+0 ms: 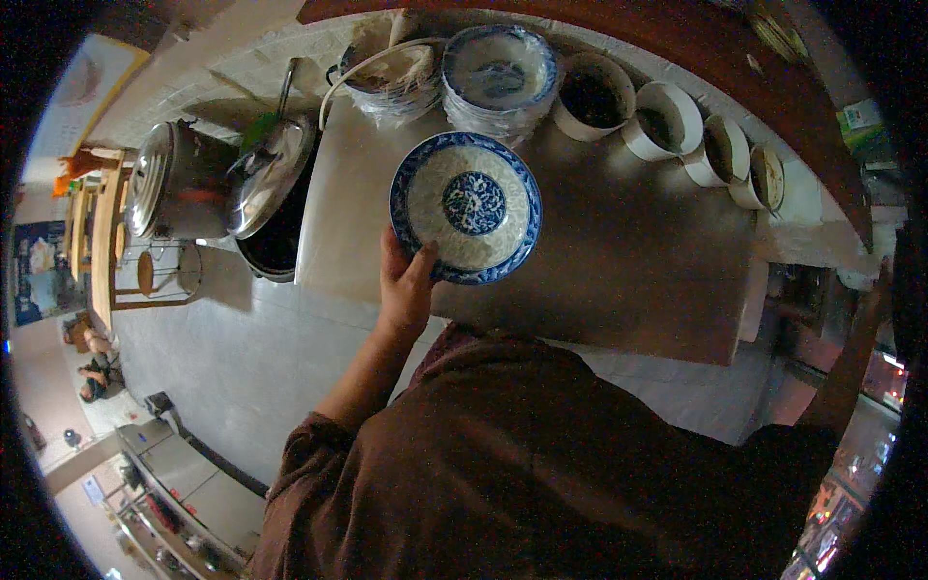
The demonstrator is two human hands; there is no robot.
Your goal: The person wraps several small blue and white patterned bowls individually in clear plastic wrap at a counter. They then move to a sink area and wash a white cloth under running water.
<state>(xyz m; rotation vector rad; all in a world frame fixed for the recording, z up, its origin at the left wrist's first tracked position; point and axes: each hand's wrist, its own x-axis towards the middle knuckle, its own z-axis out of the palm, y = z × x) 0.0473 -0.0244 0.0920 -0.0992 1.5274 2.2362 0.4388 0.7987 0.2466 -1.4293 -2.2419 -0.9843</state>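
Observation:
My left hand (410, 279) grips the lower left rim of a blue-and-white patterned dish (471, 206), thumb on the inner face. The dish is tilted so its inside faces me, and nothing lies in it. It is above a smooth-topped table (623, 261). My right arm stretches out to the far right, beyond the table's edge. My right hand (879, 286) is dark and blurred at the picture's rim, so its fingers and anything in them cannot be made out.
Along the table's back stand plastic-wrapped stacks of bowls (499, 80) (395, 83) and several round white containers (593, 98) with dark contents. Left of the table are a large metal pot (190, 181) and a dark pot with a tilted metal lid (272, 181). A brown shelf edge (652, 36) curves overhead.

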